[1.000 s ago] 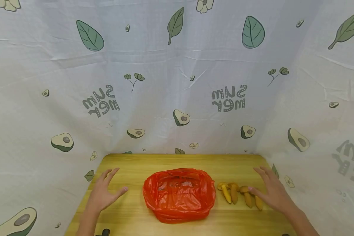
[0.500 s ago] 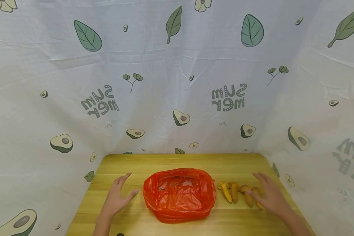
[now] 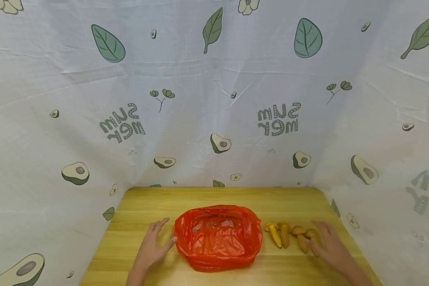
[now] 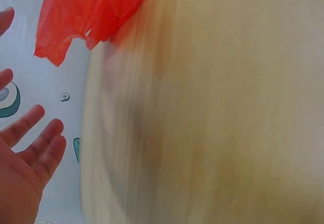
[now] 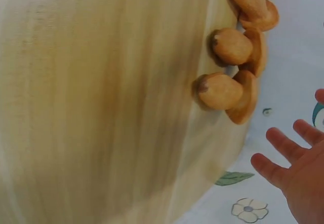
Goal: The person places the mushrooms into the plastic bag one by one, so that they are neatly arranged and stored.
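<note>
Two things lie between the hands: a crumpled, translucent red plastic bag (image 3: 218,237) in the middle of the pale wooden worktop (image 3: 207,196), and just to its right a row of four small tan-and-yellow toy mushrooms (image 3: 292,236), their stems running towards the near edge and their caps pointing away.

The left hand (image 3: 153,246) lies flat to the left of the bag, fingers straight and spread, its thumb tip at or touching the bag's left edge; it holds nothing. The right hand (image 3: 329,247), likewise spread and holding nothing, sits on the right, its fingertips at the rightmost mushroom, so each hand has its own thing closest.

The bag's long side runs left to right. Bare worktop lies behind both things up to the white avocado-print cloth (image 3: 214,99), which walls the back and both sides. Little room remains to the right of the mushrooms.
</note>
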`<state>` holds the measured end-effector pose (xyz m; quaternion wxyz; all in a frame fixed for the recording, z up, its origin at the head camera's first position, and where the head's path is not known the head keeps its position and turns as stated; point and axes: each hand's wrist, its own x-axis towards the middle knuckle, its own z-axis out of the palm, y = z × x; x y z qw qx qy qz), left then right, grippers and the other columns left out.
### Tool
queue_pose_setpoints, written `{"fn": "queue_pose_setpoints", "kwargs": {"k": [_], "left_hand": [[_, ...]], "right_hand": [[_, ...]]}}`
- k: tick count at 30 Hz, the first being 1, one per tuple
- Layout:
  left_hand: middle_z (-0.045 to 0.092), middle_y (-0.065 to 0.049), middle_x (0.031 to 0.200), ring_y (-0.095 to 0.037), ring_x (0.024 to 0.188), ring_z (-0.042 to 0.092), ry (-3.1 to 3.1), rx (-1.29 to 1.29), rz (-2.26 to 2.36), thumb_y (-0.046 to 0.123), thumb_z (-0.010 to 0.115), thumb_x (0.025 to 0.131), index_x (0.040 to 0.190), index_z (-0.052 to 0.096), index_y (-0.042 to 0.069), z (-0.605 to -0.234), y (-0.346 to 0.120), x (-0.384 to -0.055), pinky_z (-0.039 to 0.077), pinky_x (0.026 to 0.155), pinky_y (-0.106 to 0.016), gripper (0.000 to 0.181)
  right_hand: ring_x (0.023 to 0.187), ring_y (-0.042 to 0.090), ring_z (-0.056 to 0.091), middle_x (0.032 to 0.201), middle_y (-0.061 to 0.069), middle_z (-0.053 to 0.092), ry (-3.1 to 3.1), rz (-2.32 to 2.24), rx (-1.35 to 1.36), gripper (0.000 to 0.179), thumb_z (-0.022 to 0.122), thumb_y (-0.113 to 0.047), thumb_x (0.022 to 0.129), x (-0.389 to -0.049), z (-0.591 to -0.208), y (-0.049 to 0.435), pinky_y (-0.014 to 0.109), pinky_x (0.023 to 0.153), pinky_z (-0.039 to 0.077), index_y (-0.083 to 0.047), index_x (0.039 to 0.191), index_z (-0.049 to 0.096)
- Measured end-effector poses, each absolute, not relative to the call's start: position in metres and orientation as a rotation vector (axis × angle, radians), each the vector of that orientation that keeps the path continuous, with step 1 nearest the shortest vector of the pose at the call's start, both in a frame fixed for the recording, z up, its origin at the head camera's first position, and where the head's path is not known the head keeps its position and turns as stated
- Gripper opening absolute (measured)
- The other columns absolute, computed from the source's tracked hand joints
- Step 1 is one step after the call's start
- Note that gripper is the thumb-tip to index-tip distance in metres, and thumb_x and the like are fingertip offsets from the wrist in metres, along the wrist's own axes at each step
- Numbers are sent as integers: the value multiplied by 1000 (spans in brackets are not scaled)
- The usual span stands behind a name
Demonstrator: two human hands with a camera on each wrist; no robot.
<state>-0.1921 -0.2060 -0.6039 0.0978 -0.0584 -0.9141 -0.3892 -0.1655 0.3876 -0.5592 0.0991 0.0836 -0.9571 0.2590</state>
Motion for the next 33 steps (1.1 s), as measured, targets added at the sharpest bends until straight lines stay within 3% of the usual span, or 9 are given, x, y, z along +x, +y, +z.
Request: {"fn": "queue_pose_setpoints", "kwargs": {"k": [3, 11, 19, 24, 26, 29, 33], "left_hand": [[52, -15, 144, -42, 126, 58, -2698, -181, -1190, 51, 75, 90, 152, 49, 30, -608, -201, -191, 52, 93, -69, 70], [54, -11, 139, -24, 114, 62, -2708, -217, -1230, 46, 68, 98, 153, 48, 32, -616, -189, -189, 57, 93, -47, 60], [51, -11, 147, -33, 123, 62, -2721, -314, -1245, 46, 62, 101, 156, 43, 30, -628, -179, -189, 58, 96, -49, 60], [53, -7, 146, -29, 124, 61, -2722, -338, -1218, 45, 61, 102, 155, 45, 30, -633, -176, -188, 59, 93, -43, 57], [53, -7, 145, -31, 126, 60, -2727, -342, -1224, 44, 60, 103, 154, 46, 30, -634, -175, -188, 58, 94, -47, 55], [51, -14, 151, -42, 134, 54, -2753, -321, -1228, 47, 59, 103, 153, 48, 33, -634, -173, -186, 53, 99, -62, 53], [43, -24, 158, -54, 143, 40, -2799, -290, -1221, 52, 56, 103, 151, 49, 38, -635, -171, -185, 43, 103, -76, 50]], "right_hand": [[122, 59, 46, 143, 39, 36, -2846, 779, 221, 71, 72, -31, 96, -163, -565, 390, 79, 88, 44, 8, 147, 41], [120, 63, 47, 143, 43, 35, -2889, 756, 131, 73, 68, -36, 99, -161, -581, 399, 79, 87, 45, 9, 147, 39], [114, 61, 52, 131, 45, 45, -2838, 725, 92, 66, 70, -33, 97, -161, -595, 400, 76, 85, 48, 10, 141, 45], [100, 51, 60, 123, 44, 50, -2879, 718, 11, 71, 66, -39, 99, -162, -599, 400, 65, 78, 54, 15, 140, 44], [96, 43, 61, 120, 41, 53, -2918, 723, -42, 74, 63, -43, 100, -162, -600, 400, 56, 75, 55, 17, 138, 42], [93, 36, 61, 116, 37, 55, -2972, 752, -111, 77, 57, -47, 102, -161, -601, 400, 52, 74, 55, 20, 136, 41], [98, 42, 62, 116, 40, 57, -2997, 778, -161, 82, 54, -51, 102, -161, -603, 398, 60, 82, 54, 24, 135, 41]]}}
